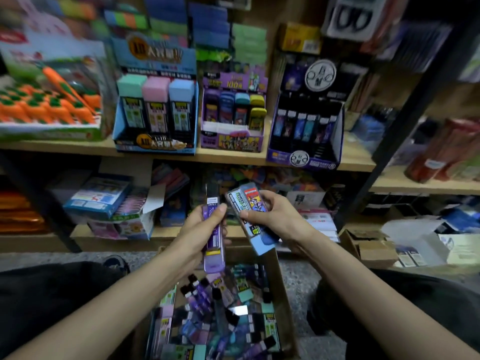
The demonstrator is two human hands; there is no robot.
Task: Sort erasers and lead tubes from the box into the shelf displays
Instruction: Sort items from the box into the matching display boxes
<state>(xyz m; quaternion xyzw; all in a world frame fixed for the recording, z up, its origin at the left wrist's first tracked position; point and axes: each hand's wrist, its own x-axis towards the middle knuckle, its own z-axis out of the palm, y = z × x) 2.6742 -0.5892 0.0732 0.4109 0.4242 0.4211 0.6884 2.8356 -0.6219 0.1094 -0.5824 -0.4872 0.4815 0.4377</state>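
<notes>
While hands [200, 229] [278, 216] grip lead tubes [214, 255] [249, 201], box [283, 294] below

"100" on purple display box [230, 142] header, other print too blurred to read

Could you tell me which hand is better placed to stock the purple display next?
Probably the left hand: it grips a purple lead tube just below the purple display. The right hand holds a blue-ended eraser.
</notes>
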